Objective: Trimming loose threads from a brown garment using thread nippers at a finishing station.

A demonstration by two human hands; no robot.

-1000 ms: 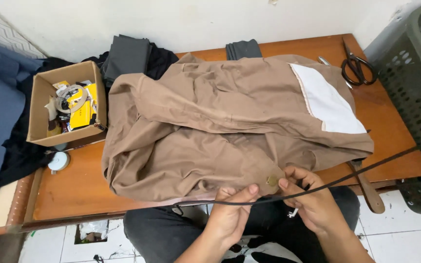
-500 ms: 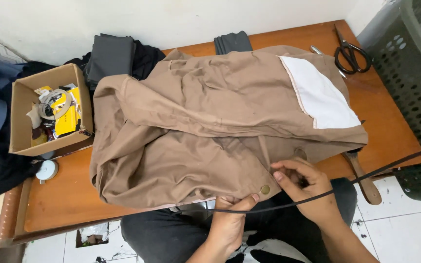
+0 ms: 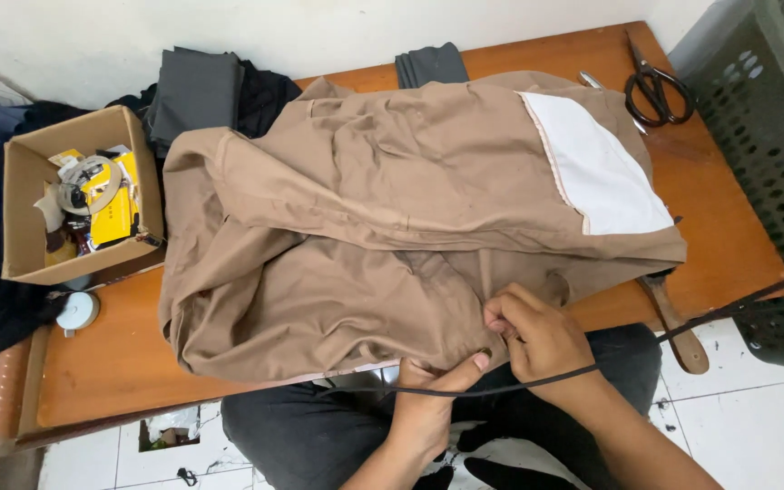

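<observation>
Brown garment (image 3: 392, 236) spread over tabletop (image 3: 120, 372), hem at near edge. Right hand (image 3: 537, 340) fingers pinched shut on the hem; left hand (image 3: 428, 399) thumb presses it from below, fingers closed. Black cord (image 3: 682, 327) crosses right wrist. Scissors (image 3: 653, 89) at far right corner.

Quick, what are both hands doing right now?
Left hand: closed, pinching the brown garment edge.
Right hand: closed, pinching the same edge.
</observation>
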